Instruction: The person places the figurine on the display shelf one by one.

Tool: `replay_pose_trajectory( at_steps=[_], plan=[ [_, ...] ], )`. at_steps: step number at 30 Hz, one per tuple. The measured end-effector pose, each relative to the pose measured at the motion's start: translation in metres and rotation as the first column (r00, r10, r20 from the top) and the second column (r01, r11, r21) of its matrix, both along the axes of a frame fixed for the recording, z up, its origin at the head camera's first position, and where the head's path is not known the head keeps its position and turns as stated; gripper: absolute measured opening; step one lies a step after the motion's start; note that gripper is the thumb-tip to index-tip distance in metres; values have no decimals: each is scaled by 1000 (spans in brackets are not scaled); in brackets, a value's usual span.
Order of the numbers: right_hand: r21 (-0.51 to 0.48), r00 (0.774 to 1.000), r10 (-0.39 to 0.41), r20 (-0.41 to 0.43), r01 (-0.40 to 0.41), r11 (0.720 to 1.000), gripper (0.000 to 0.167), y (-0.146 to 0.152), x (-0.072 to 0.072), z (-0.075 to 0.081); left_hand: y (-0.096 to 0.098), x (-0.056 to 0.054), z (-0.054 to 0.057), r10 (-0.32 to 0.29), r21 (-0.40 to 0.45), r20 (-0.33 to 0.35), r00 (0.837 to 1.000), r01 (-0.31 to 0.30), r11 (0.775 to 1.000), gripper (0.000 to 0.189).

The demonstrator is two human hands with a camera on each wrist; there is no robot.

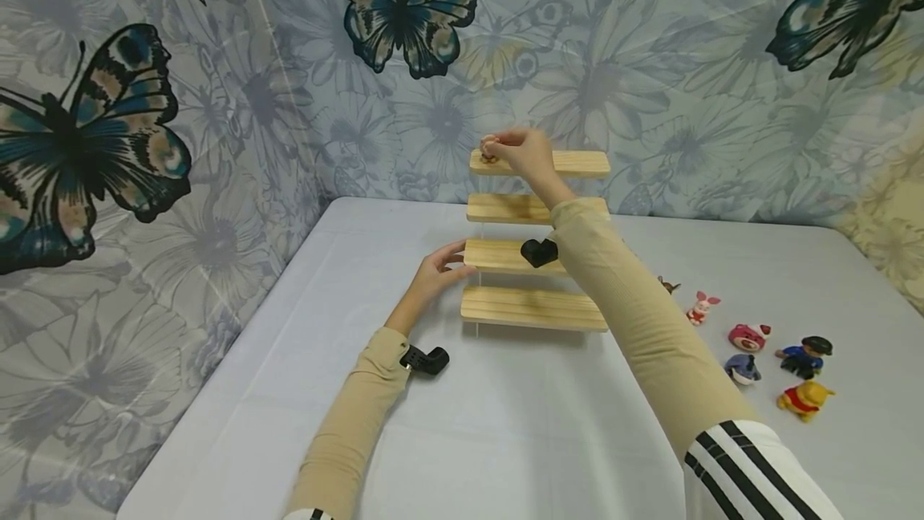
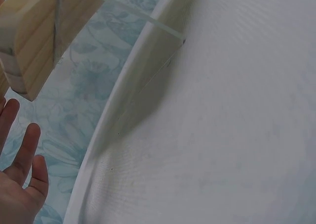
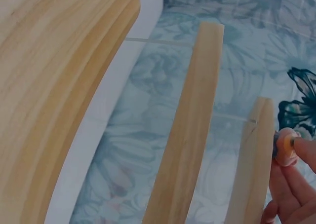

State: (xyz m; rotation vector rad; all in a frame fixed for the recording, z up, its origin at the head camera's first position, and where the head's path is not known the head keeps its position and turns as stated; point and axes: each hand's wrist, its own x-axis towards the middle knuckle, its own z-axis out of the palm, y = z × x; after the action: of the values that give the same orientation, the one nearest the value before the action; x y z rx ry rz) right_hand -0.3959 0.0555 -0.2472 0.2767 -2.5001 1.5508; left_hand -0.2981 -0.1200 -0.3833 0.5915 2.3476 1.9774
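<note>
A wooden four-tier display shelf (image 1: 534, 307) with clear supports stands toward the back of the table. At the left end of its top tier (image 1: 581, 163), my right hand (image 1: 529, 157) pinches a small pinkish figurine (image 1: 489, 148) between thumb and fingers. In the right wrist view, this figurine (image 3: 286, 147) shows pink and orange parts, its base right at the board. My left hand (image 1: 438, 273) is at the left end of the second tier from the bottom, fingers extended and thumb apart. The left wrist view shows its fingers (image 2: 25, 150) loosely spread beside the board's end (image 2: 29, 46).
Several small figurines lie on the right of the white-covered table (image 1: 433, 448): a pink piglet (image 1: 702, 308), a pink bear head (image 1: 748, 337), a blue-grey donkey (image 1: 743, 369), a dark-capped figure (image 1: 804, 357) and a yellow bear (image 1: 804, 400). A butterfly-patterned cloth (image 1: 447, 127) hangs behind.
</note>
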Motion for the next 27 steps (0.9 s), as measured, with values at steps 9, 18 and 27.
replay_pose_trajectory(
  at_steps=[9,18,27],
  plan=[
    [54,1000,-11,1,11,998,34,-2,0,1,0,1,1,-1,-3,15,1000,1,1000,54],
    [89,1000,9,-27,-6,996,34,-2,4,3,-2,-19,-23,28,3,-2,1000,-28,1000,55],
    [76,999,31,-9,-30,997,37,2,5,1,1,-1,-2,-15,3,0,1000,15,1000,54]
  ],
)
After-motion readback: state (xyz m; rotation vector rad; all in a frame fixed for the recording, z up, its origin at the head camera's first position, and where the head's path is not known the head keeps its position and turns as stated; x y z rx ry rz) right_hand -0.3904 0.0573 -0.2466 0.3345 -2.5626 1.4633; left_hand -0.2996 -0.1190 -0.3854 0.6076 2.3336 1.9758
